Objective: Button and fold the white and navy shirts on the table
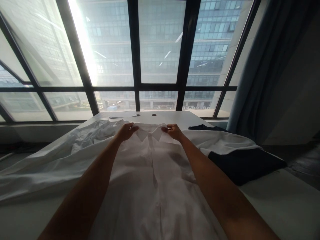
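A white collared shirt (140, 186) lies front side up on the table, its button placket running down the middle toward me. Both my arms reach forward over it to the collar. At the collar's left end, my left hand (126, 131) pinches the cloth between thumb and fingers. My right hand (173, 131) grips the shoulder edge by the collar's right end in the same way. The two collar points hang down between my hands. Soft creases cross the shirt's chest, and its lower part runs out of view at the bottom.
Crumpled white cloth (85, 140) spreads over the table's left side. To the right lie more white fabric (222, 141) and a dark folded cloth (247, 163). The white table (175, 116) ends at large windows (160, 43). A blue-grey curtain (252, 73) hangs at right.
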{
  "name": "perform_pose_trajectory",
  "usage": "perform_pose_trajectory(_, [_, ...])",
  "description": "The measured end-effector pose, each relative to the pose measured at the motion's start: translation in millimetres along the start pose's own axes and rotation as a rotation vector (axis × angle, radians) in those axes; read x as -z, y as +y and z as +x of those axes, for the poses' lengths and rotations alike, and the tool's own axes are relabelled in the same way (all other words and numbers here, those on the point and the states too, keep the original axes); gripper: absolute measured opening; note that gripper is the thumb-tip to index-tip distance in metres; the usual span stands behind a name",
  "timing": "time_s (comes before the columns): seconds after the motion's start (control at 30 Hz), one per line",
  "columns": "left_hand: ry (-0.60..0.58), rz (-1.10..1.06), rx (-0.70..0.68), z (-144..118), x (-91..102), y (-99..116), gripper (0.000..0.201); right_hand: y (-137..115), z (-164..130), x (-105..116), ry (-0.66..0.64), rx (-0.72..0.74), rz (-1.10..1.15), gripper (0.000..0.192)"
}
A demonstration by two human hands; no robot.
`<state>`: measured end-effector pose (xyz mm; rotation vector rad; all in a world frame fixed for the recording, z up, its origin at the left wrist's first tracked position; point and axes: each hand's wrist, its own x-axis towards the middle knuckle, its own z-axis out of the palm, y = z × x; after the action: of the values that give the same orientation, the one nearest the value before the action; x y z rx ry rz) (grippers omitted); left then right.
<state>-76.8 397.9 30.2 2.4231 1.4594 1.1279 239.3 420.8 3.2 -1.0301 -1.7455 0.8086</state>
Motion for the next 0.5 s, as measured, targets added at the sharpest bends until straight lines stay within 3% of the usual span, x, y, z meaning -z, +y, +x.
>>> perform_pose_trajectory(0.1, [0.018, 0.163, 0.098, 14, -7.4, 5, 0.048, -2, 12, -7, 0.073, -0.005, -0.277, 0.051])
perform_pose_trajectory(0.2, [0.043, 0.343, 0.292, 24, -19.2, 14, 0.056, -9, 17, -14, 0.200, -0.153, -0.708, 0.055])
perform_pose_trajectory(0.3, [-0.104, 0.513, 0.396, 17, -19.5, 17, 0.060, -10, 7, -3, 0.077, -0.328, -1.048, 0.055])
perform_pose_trajectory(0.37, [-0.238, 0.578, 0.362, 1, -5.5, 11, 0.054, -5, -9, 25, -0.025, -0.380, -1.166, 0.048])
perform_pose_trajectory(0.5, [-0.267, 0.669, 0.231, -45, 47.6, -19, 0.050, 12, -56, 119, 0.063, -0.541, -1.241, 0.044])
